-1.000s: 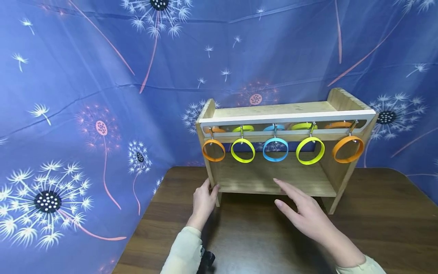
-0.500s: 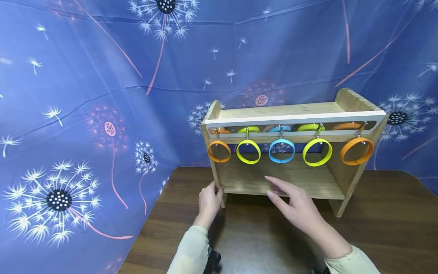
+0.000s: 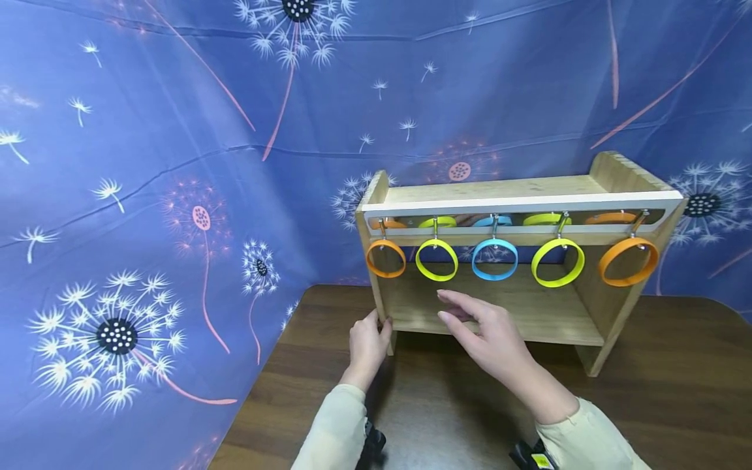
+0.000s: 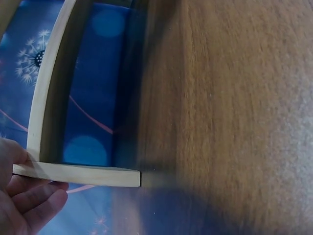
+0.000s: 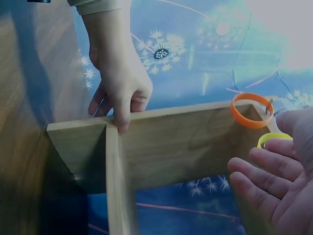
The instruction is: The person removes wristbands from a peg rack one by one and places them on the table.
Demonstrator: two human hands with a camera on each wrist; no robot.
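Observation:
A small wooden shelf rack (image 3: 546,310) stands on the table. Along its front rail hang several coloured rings: an orange one (image 3: 369,264) at the left, then a yellow-green one (image 3: 435,278), a blue one (image 3: 495,277), another yellow-green and another orange. My left hand (image 3: 367,346) grips the rack's left side panel low down, thumb on the inside; the left wrist view shows fingers (image 4: 41,208) around the panel edge (image 4: 98,175). My right hand (image 3: 493,336) hovers before the rack, below the blue and left yellow-green rings. Its fingers are extended, gently bent, and hold nothing.
The brown wooden table (image 3: 446,424) extends around the rack. Behind it hangs a blue cloth (image 3: 329,196) with a dandelion print, also along the left. Hooks (image 3: 495,228) on the white-edged front rail (image 3: 523,199) bear the rings.
My right hand has moved left and slightly up, toward the left yellow-green ring. My left hand keeps its hold on the side panel. The whole view has shifted slightly.

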